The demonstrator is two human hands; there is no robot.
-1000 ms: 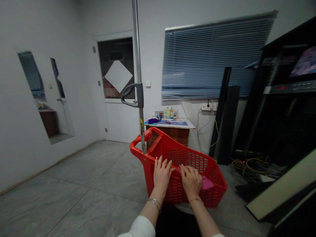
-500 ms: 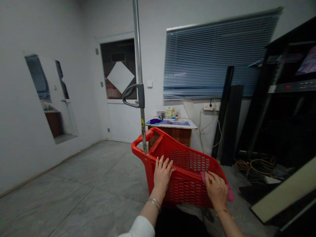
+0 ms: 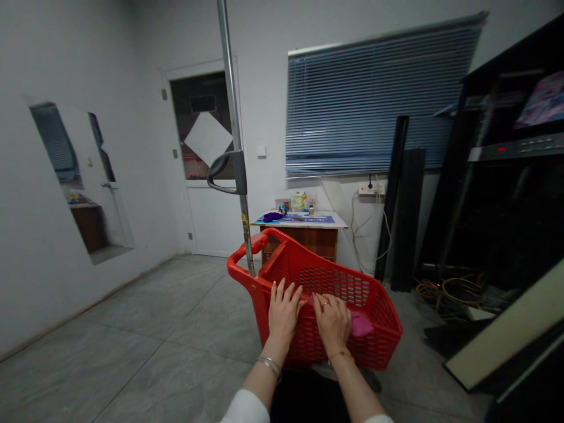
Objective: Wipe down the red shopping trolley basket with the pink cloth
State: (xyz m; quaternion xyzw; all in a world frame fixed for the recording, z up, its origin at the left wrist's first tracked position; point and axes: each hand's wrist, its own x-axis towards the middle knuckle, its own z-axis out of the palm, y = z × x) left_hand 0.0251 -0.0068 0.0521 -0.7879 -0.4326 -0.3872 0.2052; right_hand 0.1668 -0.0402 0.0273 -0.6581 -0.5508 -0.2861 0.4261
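- Red plastic trolley basket (image 3: 335, 281) stands on the tiled floor (image 3: 154, 329) right in front of you, tipped a bit, high end to the left.
- Your left hand (image 3: 284, 310) lies flat on the basket's near wall just below the rim. Its fingers (image 3: 282, 291) are spread apart and grip nothing.
- Your right hand (image 3: 331, 320) is just beside it, palm down on a pink cloth (image 3: 361, 324) that lies over the near rim. The fingers are close together and slightly curled. I can't tell whether the thumb pinches the cloth underneath.
- Cloth: looks soft, limp and light. It'll likely bunch and slide on the smooth plastic, so palm pressure holds it better than fingertips. To lift it, pinch the free end that sticks out to the right of your hand.
- Basket: looks like a stiff shell with thin mesh walls, and light, since nothing shows inside it. A push on the wall will likely shift or tip it.
- Firm holds on it: the thick rim, the moulded loop at the high end, or the grey grip (image 3: 229, 172) on the metal pole (image 3: 232, 117) that rises from that end. The mesh is the weak spot.
- Nearby: a small wooden bench (image 3: 328, 224) with bottles stands behind the basket under the blinds (image 3: 374, 100). Loose cables (image 3: 453, 288) lie on the floor to the right.
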